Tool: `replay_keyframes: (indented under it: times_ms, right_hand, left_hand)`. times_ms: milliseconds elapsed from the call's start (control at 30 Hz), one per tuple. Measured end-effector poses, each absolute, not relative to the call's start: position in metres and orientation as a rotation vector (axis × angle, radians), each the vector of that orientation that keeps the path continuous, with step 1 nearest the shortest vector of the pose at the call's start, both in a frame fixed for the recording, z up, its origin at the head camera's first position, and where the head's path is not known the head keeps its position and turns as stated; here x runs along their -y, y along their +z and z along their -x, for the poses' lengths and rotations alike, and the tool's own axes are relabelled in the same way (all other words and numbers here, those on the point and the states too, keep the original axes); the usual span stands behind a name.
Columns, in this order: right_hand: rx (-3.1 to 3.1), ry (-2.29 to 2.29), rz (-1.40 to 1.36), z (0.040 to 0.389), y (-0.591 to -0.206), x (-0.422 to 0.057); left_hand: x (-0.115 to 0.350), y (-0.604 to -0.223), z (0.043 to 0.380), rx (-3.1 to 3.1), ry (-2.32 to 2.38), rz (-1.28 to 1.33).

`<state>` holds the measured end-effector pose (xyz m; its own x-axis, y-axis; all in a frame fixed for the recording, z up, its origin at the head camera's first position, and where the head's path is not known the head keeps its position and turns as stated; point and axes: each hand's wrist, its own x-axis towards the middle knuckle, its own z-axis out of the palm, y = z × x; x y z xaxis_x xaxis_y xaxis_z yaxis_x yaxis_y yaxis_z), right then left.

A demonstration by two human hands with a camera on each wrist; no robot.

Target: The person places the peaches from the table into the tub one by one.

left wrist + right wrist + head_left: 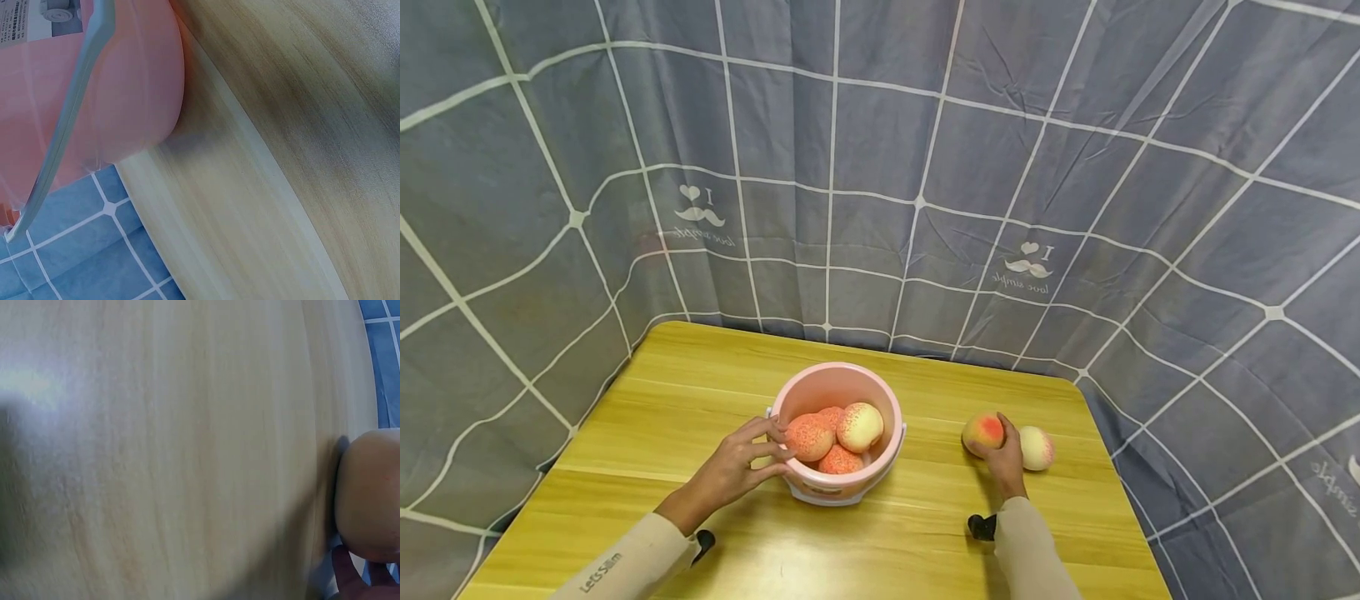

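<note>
A pink bucket stands on the table with several peaches inside, some orange-red and one pale yellow. At its left rim my left hand holds on, fingertips at the edge and thumb on the outside. The left wrist view shows the bucket's side and its pale handle, but not the hand. To the right of the bucket, my right hand grips a yellow-orange peach with a red patch. That peach and some fingertips show at the right edge of the right wrist view.
A pale yellow peach with a pinkish side lies on the table just right of my right hand. The wood-grain table ends at a grey-blue checked curtain behind and at both sides.
</note>
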<state>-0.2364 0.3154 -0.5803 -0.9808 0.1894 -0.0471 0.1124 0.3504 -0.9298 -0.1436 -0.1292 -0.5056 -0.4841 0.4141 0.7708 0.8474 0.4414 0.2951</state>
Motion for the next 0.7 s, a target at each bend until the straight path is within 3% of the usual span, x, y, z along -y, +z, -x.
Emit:
replay_keyframes:
  times_ms: [700]
  right_hand:
    - [2.399, 1.783, 0.179, 0.2299, -0.5900, -0.3111]
  left_hand:
    - [0.1289, -0.5072, 0.1434, 2.104, -0.905, 1.030]
